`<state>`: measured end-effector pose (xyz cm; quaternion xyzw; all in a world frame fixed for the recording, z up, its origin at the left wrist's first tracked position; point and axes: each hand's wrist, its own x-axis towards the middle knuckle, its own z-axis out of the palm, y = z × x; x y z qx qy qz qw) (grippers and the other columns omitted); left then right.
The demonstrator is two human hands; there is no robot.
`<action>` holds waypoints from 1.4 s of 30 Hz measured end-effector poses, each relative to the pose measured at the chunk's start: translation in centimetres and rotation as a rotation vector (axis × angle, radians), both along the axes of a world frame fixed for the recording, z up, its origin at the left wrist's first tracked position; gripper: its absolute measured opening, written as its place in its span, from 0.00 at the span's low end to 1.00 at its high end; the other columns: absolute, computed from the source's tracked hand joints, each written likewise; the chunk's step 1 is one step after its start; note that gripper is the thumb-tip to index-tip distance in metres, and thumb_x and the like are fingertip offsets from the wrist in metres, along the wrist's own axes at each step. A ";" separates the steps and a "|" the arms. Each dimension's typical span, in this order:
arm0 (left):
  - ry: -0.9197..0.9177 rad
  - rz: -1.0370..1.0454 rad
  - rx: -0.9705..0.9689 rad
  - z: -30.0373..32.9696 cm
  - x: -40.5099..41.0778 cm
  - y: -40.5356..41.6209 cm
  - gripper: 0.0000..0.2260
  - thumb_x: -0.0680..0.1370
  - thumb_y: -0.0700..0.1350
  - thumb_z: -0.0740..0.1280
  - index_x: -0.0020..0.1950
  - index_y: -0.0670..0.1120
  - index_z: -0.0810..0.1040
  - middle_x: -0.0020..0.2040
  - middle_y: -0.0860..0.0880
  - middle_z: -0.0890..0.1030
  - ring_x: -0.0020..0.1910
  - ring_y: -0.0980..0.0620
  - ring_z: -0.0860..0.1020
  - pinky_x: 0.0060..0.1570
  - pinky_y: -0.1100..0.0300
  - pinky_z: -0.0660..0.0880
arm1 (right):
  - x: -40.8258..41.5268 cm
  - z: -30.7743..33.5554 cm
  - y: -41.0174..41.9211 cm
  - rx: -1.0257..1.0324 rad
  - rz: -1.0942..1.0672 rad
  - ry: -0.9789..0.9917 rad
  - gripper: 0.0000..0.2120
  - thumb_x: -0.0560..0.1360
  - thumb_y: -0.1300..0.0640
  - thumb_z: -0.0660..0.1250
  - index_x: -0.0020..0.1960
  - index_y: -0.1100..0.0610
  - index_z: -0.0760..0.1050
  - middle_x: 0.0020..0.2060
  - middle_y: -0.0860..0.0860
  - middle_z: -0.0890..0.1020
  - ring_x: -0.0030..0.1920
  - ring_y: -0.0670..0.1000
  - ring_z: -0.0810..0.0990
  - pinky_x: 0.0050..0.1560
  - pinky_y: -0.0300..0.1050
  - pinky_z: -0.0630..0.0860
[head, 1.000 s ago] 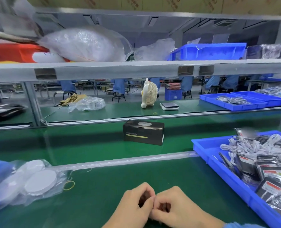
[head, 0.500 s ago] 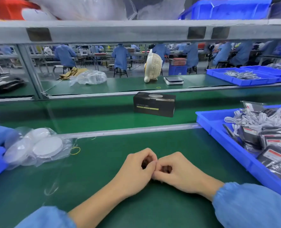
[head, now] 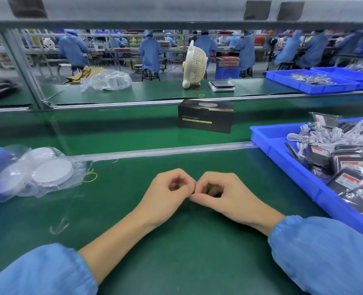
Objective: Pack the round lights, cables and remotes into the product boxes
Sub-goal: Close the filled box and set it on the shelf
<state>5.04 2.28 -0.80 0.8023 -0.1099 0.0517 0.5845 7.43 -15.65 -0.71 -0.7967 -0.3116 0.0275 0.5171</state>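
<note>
The product box [head: 206,116] is sitting closed on the conveyor strip beyond the bench's far rail, a black carton with a pale disc printed on top and yellow bars under its lettering; it is lying well apart from both hands, probably a finished pack riding away. The round lights [head: 53,174] are lying in a loose clear bag at the bench's left edge, flat white discs overlapping one another, likely parked there for an easy left-side reach. The cables [head: 316,135] (white, coiled in bundles) and the remotes [head: 355,182] in dark sleeves with red labels are filling a blue bin [head: 267,135] along the right edge.

Near the bench's front edge, the left hand [head: 168,194] and the right hand [head: 225,194] are resting with fingers curled, fingertips meeting between them; nothing is showing inside either curl, so both seem to be idling or fiddling rather than packing. A yellow rubber band [head: 90,177] is lying just beside the bag.
</note>
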 end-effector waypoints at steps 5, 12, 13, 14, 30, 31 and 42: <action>-0.071 -0.107 -0.101 0.1 -0.1 0.3 0.04 0.70 0.39 0.69 0.40 0.48 0.78 0.58 0.51 0.80 0.57 0.52 0.80 0.53 0.60 0.76 | -0.1 0.3 -0.3 0.126 0.085 0.038 0.07 0.72 0.67 0.73 0.41 0.57 0.78 0.58 0.49 0.76 0.61 0.49 0.78 0.59 0.44 0.77; -0.187 -0.190 -0.007 0.0 -0.3 0.6 0.03 0.69 0.46 0.67 0.41 0.52 0.77 0.69 0.60 0.72 0.69 0.53 0.72 0.63 0.51 0.72 | -0.5 0.7 -0.3 0.019 0.100 -0.097 0.06 0.71 0.64 0.71 0.40 0.56 0.76 0.70 0.43 0.70 0.73 0.49 0.66 0.72 0.55 0.62; -0.199 -0.189 -0.007 0.0 -0.4 0.5 0.04 0.69 0.45 0.67 0.42 0.52 0.77 0.71 0.59 0.70 0.71 0.55 0.70 0.65 0.50 0.71 | -0.5 0.6 -0.2 0.020 0.094 -0.105 0.06 0.70 0.64 0.71 0.40 0.56 0.76 0.71 0.42 0.69 0.74 0.49 0.64 0.73 0.57 0.61; -0.209 -0.189 -0.011 0.0 -0.4 0.5 0.04 0.69 0.45 0.67 0.43 0.53 0.77 0.74 0.59 0.68 0.72 0.56 0.68 0.67 0.50 0.69 | -0.6 0.7 -0.2 0.026 0.090 -0.108 0.06 0.70 0.64 0.71 0.40 0.56 0.76 0.71 0.42 0.69 0.75 0.49 0.61 0.73 0.58 0.60; -0.188 -0.165 0.050 -0.3 -0.3 0.7 0.01 0.70 0.45 0.68 0.39 0.49 0.78 0.79 0.55 0.58 0.77 0.61 0.55 0.76 0.44 0.57 | -0.4 0.3 -0.2 0.036 0.141 -0.086 0.09 0.71 0.65 0.71 0.39 0.53 0.76 0.77 0.41 0.60 0.77 0.43 0.55 0.74 0.61 0.59; -0.187 -0.179 0.054 -0.2 -0.3 0.7 0.01 0.71 0.45 0.68 0.40 0.49 0.77 0.79 0.56 0.57 0.77 0.62 0.55 0.76 0.45 0.57 | -0.4 0.4 -0.2 0.039 0.151 -0.089 0.08 0.71 0.65 0.71 0.39 0.53 0.76 0.77 0.41 0.60 0.77 0.43 0.55 0.74 0.61 0.58; -0.068 -0.241 0.230 0.4 -0.7 0.8 0.30 0.57 0.60 0.78 0.44 0.51 0.62 0.79 0.67 0.44 0.75 0.72 0.49 0.66 0.65 0.58 | -0.8 1.1 0.0 -0.088 0.242 -0.013 0.25 0.59 0.49 0.81 0.51 0.48 0.73 0.76 0.32 0.42 0.76 0.35 0.45 0.72 0.43 0.51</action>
